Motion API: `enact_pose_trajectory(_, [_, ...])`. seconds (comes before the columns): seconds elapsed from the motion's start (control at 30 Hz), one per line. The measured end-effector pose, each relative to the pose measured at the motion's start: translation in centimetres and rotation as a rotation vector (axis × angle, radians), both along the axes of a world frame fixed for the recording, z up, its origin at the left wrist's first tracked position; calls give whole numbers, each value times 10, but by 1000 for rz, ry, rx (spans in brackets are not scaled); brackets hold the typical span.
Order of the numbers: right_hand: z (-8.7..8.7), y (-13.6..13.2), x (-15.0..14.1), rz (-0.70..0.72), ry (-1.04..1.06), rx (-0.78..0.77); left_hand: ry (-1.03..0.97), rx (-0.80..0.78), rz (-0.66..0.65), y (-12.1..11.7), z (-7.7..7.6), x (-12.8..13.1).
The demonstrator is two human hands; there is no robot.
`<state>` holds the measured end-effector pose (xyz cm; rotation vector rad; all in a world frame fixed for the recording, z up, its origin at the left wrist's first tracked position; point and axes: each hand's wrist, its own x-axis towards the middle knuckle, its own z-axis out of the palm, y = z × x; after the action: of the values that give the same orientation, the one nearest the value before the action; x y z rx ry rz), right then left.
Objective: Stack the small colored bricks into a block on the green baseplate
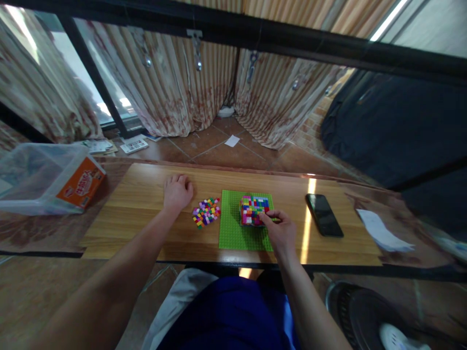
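A block built of many-coloured toy bricks (253, 206) stands on a green studded baseplate (229, 238). At the block's right front corner, my right hand (283, 231) has thumb and index finger pinched together by a red toy brick (266, 211); the fingertips partly cover that spot. Left of the baseplate lies a pile of small loose toy bricks (206, 212) in mixed colours. My left hand (177, 193) rests palm down on the wooden table, just beyond and left of the pile, its fingers loosely bent and holding nothing.
A black phone (324, 215) lies on the wooden table (134, 209) to the right, with white paper (381, 231) past it. A clear plastic bin (40, 175) with an orange label stands at the left. A dark round fan (368, 316) is at the lower right.
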<state>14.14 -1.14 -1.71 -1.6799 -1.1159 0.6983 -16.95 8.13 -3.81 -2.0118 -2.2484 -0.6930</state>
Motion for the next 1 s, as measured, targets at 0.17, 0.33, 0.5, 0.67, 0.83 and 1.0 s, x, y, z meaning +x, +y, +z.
enact_pose_trajectory(0.17, [7, -4, -3, 3, 125, -4, 11, -7, 3, 0, 1, 0])
enact_pose_trajectory(0.33, [17, -13, -2, -51, 154, 57, -8, -1, 3, 0, 0, 0])
enact_pose_trajectory(0.5, [27, -18, -2, -107, 64, 116, -5, 10, 5, 0, 0, 0])
enact_pose_trajectory(0.67, [27, -28, -25, 60, -54, 188, -4, 2, 4, 0, -1, 0])
enact_pose_trajectory(0.83, [17, -39, -63, 393, -205, 168, -3, 3, 10, -1, -1, 1])
enact_pose_trajectory(1.0, [5, -35, -90, 559, -327, 166, -10, 5, 6, -2, -2, 1])
